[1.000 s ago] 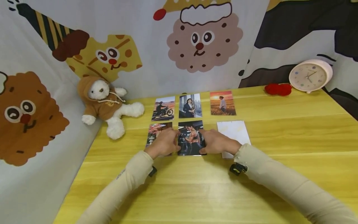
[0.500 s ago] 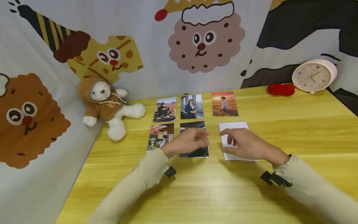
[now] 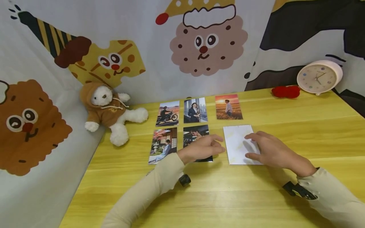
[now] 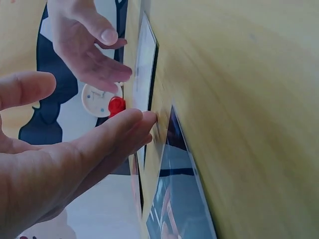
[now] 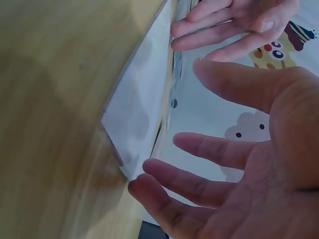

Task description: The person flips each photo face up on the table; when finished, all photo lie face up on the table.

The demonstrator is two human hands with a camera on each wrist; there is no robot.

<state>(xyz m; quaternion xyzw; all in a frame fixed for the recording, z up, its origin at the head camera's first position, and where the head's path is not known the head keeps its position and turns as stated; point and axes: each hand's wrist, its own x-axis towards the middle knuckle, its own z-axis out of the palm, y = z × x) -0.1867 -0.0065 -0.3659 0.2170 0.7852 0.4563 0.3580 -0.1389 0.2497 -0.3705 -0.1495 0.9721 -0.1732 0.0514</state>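
A white, blank-faced card (image 3: 238,147) lies right of the middle of the table; its edge looks thick in the left wrist view. My right hand (image 3: 275,152) hovers at its right side, fingers spread and loosely bent, holding nothing. My left hand (image 3: 202,148) is over the photo card of a person in a gym (image 3: 196,130), covering part of it, with extended fingertips near the white card's left edge. In the left wrist view, the left fingers (image 4: 114,127) reach low above the table. To the left lies a photo card of a seated person in a garden (image 3: 163,145).
Behind are photo cards of a motorcycle rider (image 3: 167,113), a person in a suit (image 3: 195,110) and a sunset field (image 3: 228,107). A teddy bear (image 3: 109,110) sits back left. A red plush item (image 3: 285,91) and a round clock (image 3: 319,77) stand back right, before a patterned cloth.
Both hands have left the gym photo card and moved right. The right hand has crossed over the white card to its right side; the left has shifted from the garden card toward the white card.
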